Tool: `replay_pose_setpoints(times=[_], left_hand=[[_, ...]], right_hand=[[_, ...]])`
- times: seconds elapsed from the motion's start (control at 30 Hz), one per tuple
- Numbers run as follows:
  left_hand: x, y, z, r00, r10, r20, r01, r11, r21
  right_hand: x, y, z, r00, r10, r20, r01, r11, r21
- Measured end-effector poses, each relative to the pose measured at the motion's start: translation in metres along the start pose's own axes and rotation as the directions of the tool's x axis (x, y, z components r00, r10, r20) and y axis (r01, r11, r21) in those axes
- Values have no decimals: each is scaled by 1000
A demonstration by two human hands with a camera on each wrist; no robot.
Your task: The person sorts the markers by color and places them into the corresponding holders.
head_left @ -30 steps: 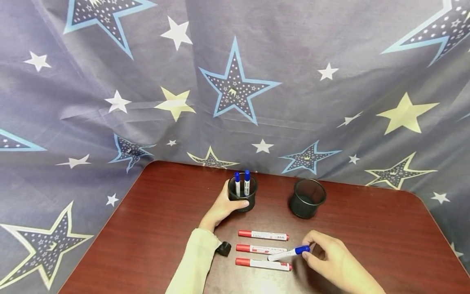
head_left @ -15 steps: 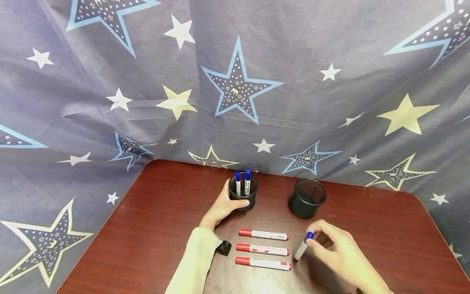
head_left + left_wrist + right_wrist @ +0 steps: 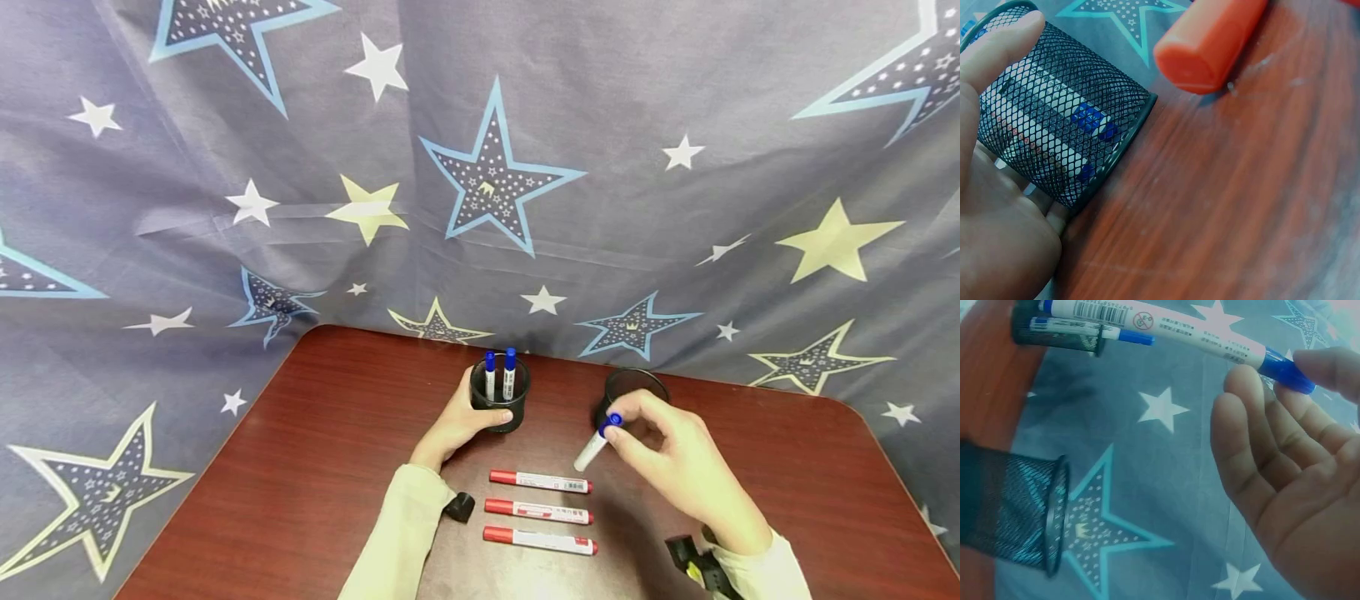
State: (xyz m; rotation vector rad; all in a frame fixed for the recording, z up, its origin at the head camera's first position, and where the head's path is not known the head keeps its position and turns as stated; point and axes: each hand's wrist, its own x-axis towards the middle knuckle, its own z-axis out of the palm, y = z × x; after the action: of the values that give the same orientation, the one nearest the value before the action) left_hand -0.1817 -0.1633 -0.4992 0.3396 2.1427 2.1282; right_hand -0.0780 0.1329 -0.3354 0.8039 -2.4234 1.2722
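Note:
My left hand grips a black mesh pen cup at the back middle of the table, thumb across its front. Two blue-capped markers stand in that cup. My right hand pinches another blue-capped marker by its cap, the white barrel slanting down to the left above the table. Behind this hand, and partly hidden by it, stands a second mesh pen cup, with no marker showing in it. Three red-capped markers lie in a row in front of the cups.
The reddish-brown wooden table ends at the back against a grey curtain with stars. Black wrist straps sit on both wrists. A red cap shows large in the left wrist view.
My right hand has lifted the blue-capped marker off the front of the table and carried it up and back towards the cups, turning it steeper. The left hand keeps its grip on the cup.

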Motion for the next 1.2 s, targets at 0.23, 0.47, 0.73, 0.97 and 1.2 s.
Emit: replay_pose_setpoints(times=[0.23, 0.47, 0.73, 0.97, 1.2], left_hand=[[0, 0, 1, 1000, -10, -4, 10, 1000, -8], [-2, 3, 2, 1000, -7, 12, 7, 1000, -30], [0, 1, 1, 1000, -17, -4, 17, 1000, 3], [-1, 1, 1, 1000, -4, -8, 4, 1000, 6], [1, 0, 0, 1000, -8, -3, 8, 1000, 3]], right_hand=[[33, -1, 8, 995, 75, 64, -91, 953, 291], [57, 0, 19, 996, 83, 27, -87, 959, 270], [82, -2, 36, 995, 95, -8, -93, 986, 136], [95, 1, 56, 995, 92, 28, -94, 992, 80], [96, 11, 76, 992, 106, 65, -110, 992, 62]])
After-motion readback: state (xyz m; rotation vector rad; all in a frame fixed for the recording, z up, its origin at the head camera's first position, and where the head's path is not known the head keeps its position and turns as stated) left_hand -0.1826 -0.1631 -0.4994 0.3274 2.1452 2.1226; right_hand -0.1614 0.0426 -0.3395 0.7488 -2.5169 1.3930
